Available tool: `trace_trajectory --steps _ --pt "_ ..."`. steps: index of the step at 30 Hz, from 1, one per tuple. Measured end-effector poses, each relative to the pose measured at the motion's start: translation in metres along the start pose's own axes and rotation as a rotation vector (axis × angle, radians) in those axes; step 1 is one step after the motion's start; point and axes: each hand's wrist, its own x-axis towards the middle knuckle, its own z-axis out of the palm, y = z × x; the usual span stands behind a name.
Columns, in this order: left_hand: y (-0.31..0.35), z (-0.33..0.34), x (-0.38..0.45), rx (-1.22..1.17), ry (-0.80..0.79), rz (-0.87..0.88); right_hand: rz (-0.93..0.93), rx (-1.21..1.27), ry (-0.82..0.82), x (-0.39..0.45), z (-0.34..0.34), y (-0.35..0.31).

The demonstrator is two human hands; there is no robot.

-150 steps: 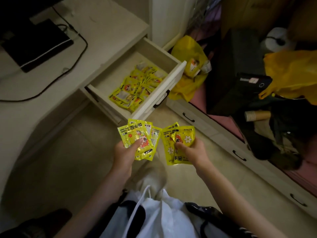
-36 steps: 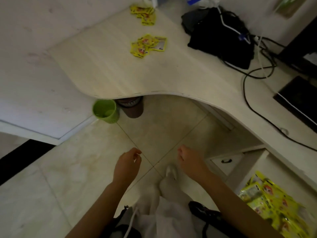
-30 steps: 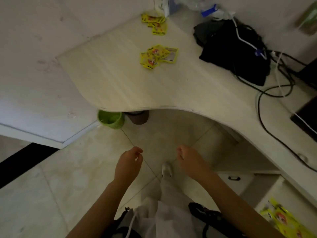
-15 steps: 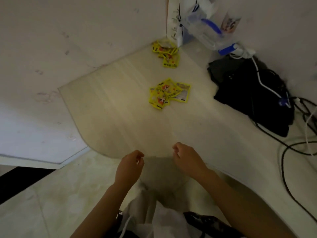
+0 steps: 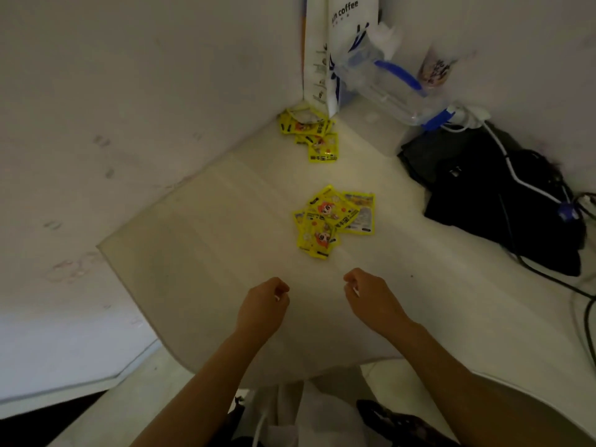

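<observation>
Two piles of yellow snack packets lie on the pale desk [image 5: 200,253]. The near pile [image 5: 332,221] sits mid-desk; the far pile [image 5: 311,133] is in the corner by the wall. My left hand [image 5: 263,306] and my right hand [image 5: 371,298] hover over the desk's front part, a little short of the near pile. Both hold nothing, and their fingers are loosely curled.
A white coffee bag [image 5: 342,43] stands in the corner, with a clear plastic jug [image 5: 387,88] lying beside it. A black bag [image 5: 503,201] with white and black cables fills the right side. The desk's curved front edge is just below my wrists.
The view has swung up from the floor to the desk top. Both hands have moved forward from over the floor tiles to over the desk. They held packets five seconds ago.
</observation>
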Motion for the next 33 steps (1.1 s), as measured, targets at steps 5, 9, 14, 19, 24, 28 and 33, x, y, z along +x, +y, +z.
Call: trace_trajectory --steps 5,9,14,19,24,28,33 --pt "0.028 -0.008 0.040 -0.049 0.024 0.051 0.029 -0.009 0.043 0.035 -0.018 -0.009" --pt "0.056 -0.006 0.073 -0.019 0.022 0.113 0.009 -0.025 0.081 0.075 -0.037 -0.017" --pt "0.079 0.003 0.108 0.032 0.040 0.025 0.006 -0.081 0.047 0.135 -0.052 -0.023" --pt "0.094 0.018 0.127 0.079 0.053 -0.131 0.003 -0.181 -0.015 0.177 -0.053 -0.030" --pt "0.095 0.032 0.134 0.106 0.060 -0.183 0.011 -0.420 -0.002 0.201 -0.039 -0.027" --pt "0.096 0.035 0.138 0.060 0.057 -0.222 0.073 -0.474 0.056 0.208 -0.030 -0.024" --pt "0.090 0.030 0.144 -0.040 0.013 -0.271 0.121 -0.415 0.006 0.214 -0.028 -0.021"
